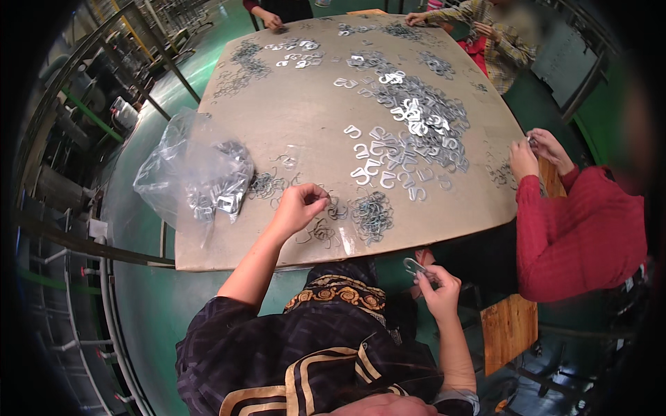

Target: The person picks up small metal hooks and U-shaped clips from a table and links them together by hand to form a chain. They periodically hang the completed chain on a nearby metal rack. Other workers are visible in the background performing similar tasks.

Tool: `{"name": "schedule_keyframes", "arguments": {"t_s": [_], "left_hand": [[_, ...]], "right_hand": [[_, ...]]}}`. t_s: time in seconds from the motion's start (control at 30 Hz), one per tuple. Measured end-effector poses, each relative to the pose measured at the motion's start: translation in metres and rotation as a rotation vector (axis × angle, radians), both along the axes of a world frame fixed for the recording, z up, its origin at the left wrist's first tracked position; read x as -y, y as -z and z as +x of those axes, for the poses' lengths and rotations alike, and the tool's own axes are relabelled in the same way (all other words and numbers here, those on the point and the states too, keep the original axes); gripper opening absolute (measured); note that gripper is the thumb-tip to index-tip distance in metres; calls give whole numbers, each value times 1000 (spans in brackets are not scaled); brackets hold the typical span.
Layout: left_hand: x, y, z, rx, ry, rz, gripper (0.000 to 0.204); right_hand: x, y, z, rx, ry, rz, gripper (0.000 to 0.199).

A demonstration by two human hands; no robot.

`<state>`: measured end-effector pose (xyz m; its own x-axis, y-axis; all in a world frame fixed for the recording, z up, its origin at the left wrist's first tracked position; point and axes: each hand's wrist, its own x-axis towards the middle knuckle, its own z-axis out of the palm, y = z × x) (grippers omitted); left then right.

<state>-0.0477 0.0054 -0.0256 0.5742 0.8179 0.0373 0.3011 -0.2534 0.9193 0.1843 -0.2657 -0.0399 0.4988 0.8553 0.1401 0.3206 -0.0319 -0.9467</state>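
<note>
My left hand point(302, 207) is over the near part of the table, thumb and fingers pinched together. Whatever is between its fingertips is too small to make out. Close to it lie a dense heap of thin bent wire pieces point(372, 217) and looser wire pieces point(320, 232). My right hand point(438, 290) is off the table's near edge, low in front of me, closed on a silver metal hook point(414, 266) with a curved, loop-like outline. Flat silver hooks of a similar look form a big pile point(423, 114) on the table's right half, with several scattered ones point(374, 166) nearer me.
A clear plastic bag point(187, 166) with silver pieces rests at the table's left edge. A co-worker in a red sleeve point(569, 236) sits at the right, both hands near the edge. Other people work at the far side. A wooden stool point(510, 331) stands right of me.
</note>
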Motion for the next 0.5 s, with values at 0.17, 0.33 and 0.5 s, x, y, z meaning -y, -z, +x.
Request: {"name": "schedule_keyframes", "arguments": {"t_s": [0.17, 0.33, 0.5], "left_hand": [[78, -17, 54, 278, 428, -76, 11], [107, -13, 83, 243, 490, 79, 16], [117, -2, 94, 258, 439, 87, 15]], "right_hand": [[-12, 4, -1, 66, -15, -8, 10], [-12, -2, -2, 82, 2, 37, 11], [-9, -2, -2, 142, 22, 50, 11]]}}
